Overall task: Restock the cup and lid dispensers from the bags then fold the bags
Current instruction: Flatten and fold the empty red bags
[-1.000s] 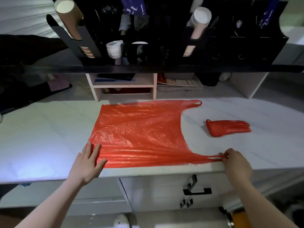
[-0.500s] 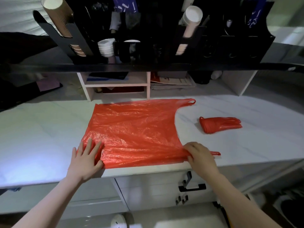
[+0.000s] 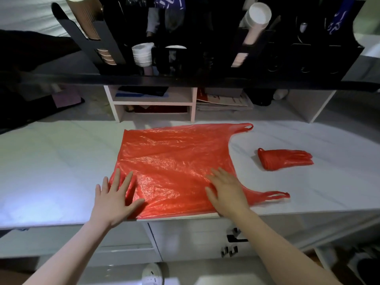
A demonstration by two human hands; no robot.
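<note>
A red plastic bag (image 3: pixel 174 159) lies spread flat on the white counter (image 3: pixel 51 171), its two handles pointing right. My left hand (image 3: pixel 115 199) rests flat on the bag's near left corner, fingers apart. My right hand (image 3: pixel 227 191) presses palm-down on the bag's near right part, beside the near handle (image 3: pixel 273 196). A second red bag (image 3: pixel 283 159), folded into a small bundle, lies to the right. Above, the black dispenser rack (image 3: pixel 205 48) holds a brown cup stack (image 3: pixel 88 21), white lids (image 3: pixel 143 53) and a white cup stack (image 3: pixel 257 17).
A white shelf unit (image 3: pixel 154 103) with papers stands behind the bag under the rack. The bag's near edge reaches the counter's front edge. Drawers with black handles (image 3: pixel 234 237) sit below the counter. A white shoe (image 3: pixel 152 273) shows on the floor.
My right hand let go of the near handle and moved left onto the bag, now lying flat. My left hand stayed on the near left corner.
</note>
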